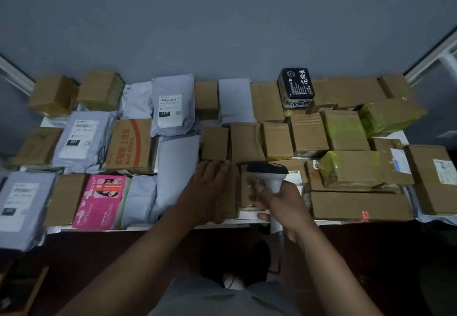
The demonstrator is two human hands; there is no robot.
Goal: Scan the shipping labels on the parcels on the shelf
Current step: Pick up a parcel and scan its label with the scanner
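my right grip (277, 200) is curled around the pale handle of the barcode scanner (269, 174), whose dark head points away from me, over the front row of parcels. a cable hangs from the bottom of the handle toward the floor. my left grip (207, 187) lies flat and open, fingers straight, resting on top of a brown cardboard parcel (228, 199) at the front edge of the shelf (244, 216). just right of that parcel, under the scanner's head, sits another brown parcel (248, 192) wrapped in clear tape; i cannot tell whether a label shows on it.

left of my left grip stand soft grey mailer bags (176, 165), then a pink printed parcel (101, 202) and a plain brown box (65, 198). further left a grey bag with a white shipping label (21, 204) hangs over the shelf edge. behind these, a grey bag marked 231 (79, 137) and another marked 010 (170, 108) show their labels face up. to the right lie brown boxes, several bound in yellow-green tape (346, 167), and a black carton with white lettering (295, 85) stands near the grey wall (222, 19).
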